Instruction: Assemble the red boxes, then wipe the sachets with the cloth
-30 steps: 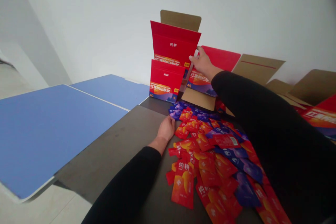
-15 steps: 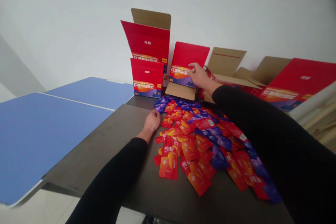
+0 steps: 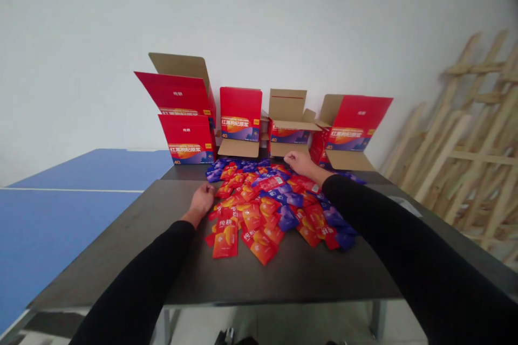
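A heap of red and purple sachets [image 3: 251,214] lies on the dark table. My left hand [image 3: 202,199] rests at the heap's left edge, its fingers curled in beside a red sachet. Whatever those fingers may hold is hidden. Over the back right of the heap is my right hand [image 3: 301,164], fingers loosely bent and apart, with nothing visible in them. Just behind it stands an open carton [image 3: 289,135] with its brown flaps spread. Another red carton [image 3: 241,121], to its left, has a front flap folded down towards the sachets.
Two red cartons, one behind the other, stand at the back left; the front one [image 3: 186,140] is nearer. An open carton [image 3: 350,126] is at the back right. A blue table [image 3: 81,226] adjoins on the left. Wooden frames [image 3: 477,145] lean against the wall at right.
The view has swung right and levelled, bringing the wooden frames into sight. My right hand has come down from in front of the cartons to the heap. My left hand stays at the heap's left edge.
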`<state>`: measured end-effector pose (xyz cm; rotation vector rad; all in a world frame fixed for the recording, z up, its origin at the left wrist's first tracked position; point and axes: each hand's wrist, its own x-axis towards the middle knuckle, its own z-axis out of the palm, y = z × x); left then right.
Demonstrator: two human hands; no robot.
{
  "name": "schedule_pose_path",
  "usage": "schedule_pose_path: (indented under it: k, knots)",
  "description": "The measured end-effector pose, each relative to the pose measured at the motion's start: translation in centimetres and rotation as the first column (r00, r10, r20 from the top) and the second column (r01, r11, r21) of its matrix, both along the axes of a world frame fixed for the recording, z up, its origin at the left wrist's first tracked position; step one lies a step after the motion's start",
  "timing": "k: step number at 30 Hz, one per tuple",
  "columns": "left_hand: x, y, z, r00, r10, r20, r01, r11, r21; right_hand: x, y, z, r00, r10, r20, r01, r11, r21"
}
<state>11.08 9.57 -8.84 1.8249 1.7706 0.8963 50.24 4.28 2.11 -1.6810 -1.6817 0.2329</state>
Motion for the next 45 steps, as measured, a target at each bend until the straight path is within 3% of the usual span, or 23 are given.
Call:
schedule_pose_path:
  k: [6,11,15,21,26,32,39,43,45]
  knots:
    - [0.0,-2.5,-0.1,0.995,0.051,0.085,-0.047,0.998,-0.040,2.6,-5.5,-4.6,0.998,-0.042,-0.053,0.040,0.999,-0.023]
    - [0.3,-5.3,0.4,0.969,0.079,0.234,-0.063,0.995,-0.074,2.2,-9.0,-7.5,0.998,-0.059,-0.007,0.059,0.998,-0.014]
    - [0.5,-7.8,1.0,0.929,0.107,0.354,-0.083,0.993,-0.080,0.7,-12.0,-9.2,0.997,-0.058,0.051,0.057,0.998,0.030]
    - [-0.4,-9.1,0.7,0.898,0.234,0.373,-0.257,0.966,0.013,-0.8,-16.6,-11.4,0.993,-0.081,0.090,0.077,0.996,0.055]
    - [-1.1,-9.3,0.1,0.836,0.345,0.426,-0.401,0.915,0.044,-0.3,-19.1,-11.3,0.989,-0.091,0.113,0.085,0.995,0.060]
    - [-0.2,-12.4,1.0,0.938,0.295,0.184,-0.311,0.948,0.067,2.8,-20.6,-10.1,0.965,-0.214,0.154,0.206,0.976,0.069]
    - [3.9,-15.5,2.3,0.991,0.132,-0.025,-0.128,0.984,0.127,6.4,-21.2,-11.3,0.902,-0.431,0.028,0.430,0.902,0.039]
    - [7.4,-17.3,2.4,0.960,-0.100,-0.262,0.131,0.986,0.105,6.2,-21.1,-12.2,0.849,-0.528,-0.011,0.528,0.849,-0.020]
    - [9.0,-18.5,2.2,0.917,-0.117,-0.381,0.165,0.981,0.097,5.5,-20.9,-12.8,0.844,-0.537,-0.010,0.535,0.843,-0.057]
